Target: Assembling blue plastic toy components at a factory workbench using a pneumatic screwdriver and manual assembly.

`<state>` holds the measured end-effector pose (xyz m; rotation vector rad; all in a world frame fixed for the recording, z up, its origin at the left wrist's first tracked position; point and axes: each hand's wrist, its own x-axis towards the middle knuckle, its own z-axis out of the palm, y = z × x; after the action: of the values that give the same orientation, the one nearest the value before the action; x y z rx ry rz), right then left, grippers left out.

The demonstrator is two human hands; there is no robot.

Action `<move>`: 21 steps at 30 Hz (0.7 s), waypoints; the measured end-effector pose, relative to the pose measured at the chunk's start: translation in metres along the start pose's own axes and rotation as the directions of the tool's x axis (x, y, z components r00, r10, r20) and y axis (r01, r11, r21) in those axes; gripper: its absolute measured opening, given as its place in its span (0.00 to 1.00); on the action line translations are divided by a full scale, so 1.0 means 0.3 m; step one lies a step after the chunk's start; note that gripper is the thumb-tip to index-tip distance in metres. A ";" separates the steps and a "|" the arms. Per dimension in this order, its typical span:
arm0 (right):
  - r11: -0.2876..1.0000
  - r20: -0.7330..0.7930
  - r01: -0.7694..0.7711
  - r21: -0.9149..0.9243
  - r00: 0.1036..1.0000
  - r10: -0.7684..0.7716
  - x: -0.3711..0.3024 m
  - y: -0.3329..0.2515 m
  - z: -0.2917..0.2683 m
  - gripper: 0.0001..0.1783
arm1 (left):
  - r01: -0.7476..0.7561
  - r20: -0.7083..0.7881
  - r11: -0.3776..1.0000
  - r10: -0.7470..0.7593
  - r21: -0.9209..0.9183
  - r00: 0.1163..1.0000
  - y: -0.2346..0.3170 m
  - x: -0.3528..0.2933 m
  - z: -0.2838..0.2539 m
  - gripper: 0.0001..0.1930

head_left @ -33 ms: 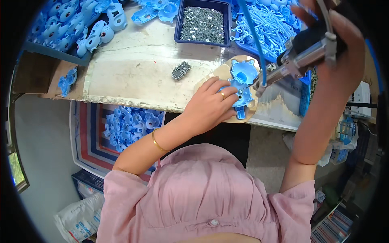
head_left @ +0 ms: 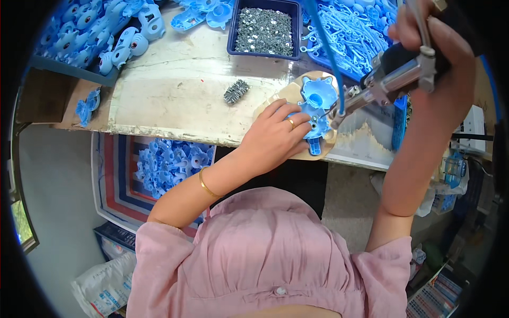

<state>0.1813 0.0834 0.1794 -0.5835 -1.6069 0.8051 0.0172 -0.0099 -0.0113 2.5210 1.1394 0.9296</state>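
My left hand (head_left: pixel 277 131) lies over the left side of a blue plastic toy shell (head_left: pixel 321 94), its curved fingers pressing on it; the thumb is hidden. Open side up, the shell sits on a tan, rounded holder (head_left: pixel 330 139) at the table's front edge. My right hand (head_left: pixel 450 55) is wrapped around a power screwdriver (head_left: pixel 389 85) with a metal nose and a blue air hose (head_left: pixel 330 47). The tool slants down to the left, its thin tip over the shell beside my left fingers. Whether the tip touches a screw is too small to tell.
A dark blue bin of small screws (head_left: pixel 265 32) stands at the back. A clump of screws (head_left: pixel 236 92) lies left of the holder. Blue toy parts fill a tray (head_left: pixel 350 37) at the back right and a box (head_left: pixel 74 69) at the left; more lie in a striped container (head_left: pixel 114 180) below.
The screwdriver and my right hand have shifted slightly, bringing the tool's nose a little left and down over the shell. My left hand stays in place.
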 end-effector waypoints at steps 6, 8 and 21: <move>0.994 -0.089 -0.111 -0.011 0.990 0.110 -0.061 0.001 0.025 0.41 | -0.026 -0.016 0.998 0.027 0.057 1.000 -0.006 0.003 0.028 0.13; 0.991 -0.128 -0.133 0.018 0.983 0.134 -0.074 0.011 0.026 0.38 | -0.029 -0.019 0.998 0.030 0.059 0.999 -0.002 0.010 0.031 0.12; 0.966 -0.368 -0.181 -0.186 0.924 0.103 -0.035 -0.062 0.023 0.26 | -0.009 0.026 0.995 0.006 0.103 1.000 0.014 0.001 0.033 0.12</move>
<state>0.1777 0.0622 0.1865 -0.9575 -1.3335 0.5901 0.0261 -0.0121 -0.0168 2.6119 1.2009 0.8588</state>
